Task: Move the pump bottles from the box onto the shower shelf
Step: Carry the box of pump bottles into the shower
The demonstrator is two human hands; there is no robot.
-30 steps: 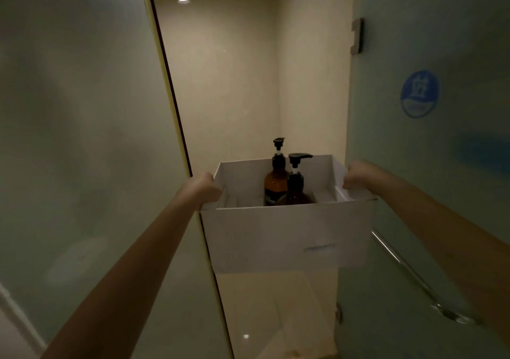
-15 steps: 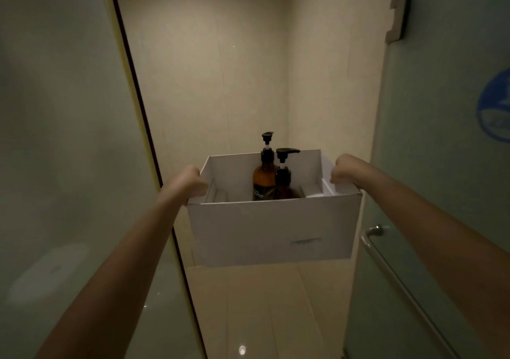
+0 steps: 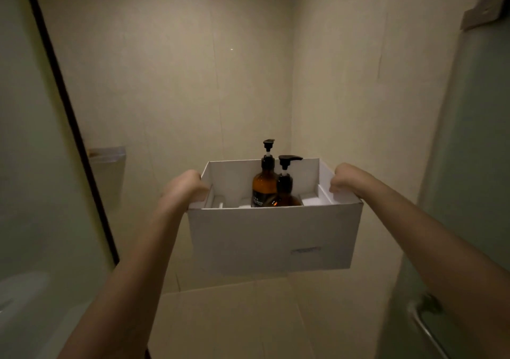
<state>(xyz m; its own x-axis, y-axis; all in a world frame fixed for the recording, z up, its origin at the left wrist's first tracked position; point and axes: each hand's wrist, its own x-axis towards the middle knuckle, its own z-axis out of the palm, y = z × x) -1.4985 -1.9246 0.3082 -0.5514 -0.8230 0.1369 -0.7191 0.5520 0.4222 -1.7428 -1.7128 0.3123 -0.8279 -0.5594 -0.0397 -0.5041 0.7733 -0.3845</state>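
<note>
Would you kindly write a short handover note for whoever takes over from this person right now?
Left hand: gripping the left rim of the white box.
Right hand: gripping the right rim; the box is held in the air inside the shower stall.
Things: both amber pump bottles, the taller one and the shorter one, stand upright side by side in the box.
Done: no bottle is out yet.
Left: free a hand, then move each bottle to the shelf, possibly the fixture on the left wall.

head cam | faces forward, slightly down | close over box (image 3: pixel 273 237)
</note>
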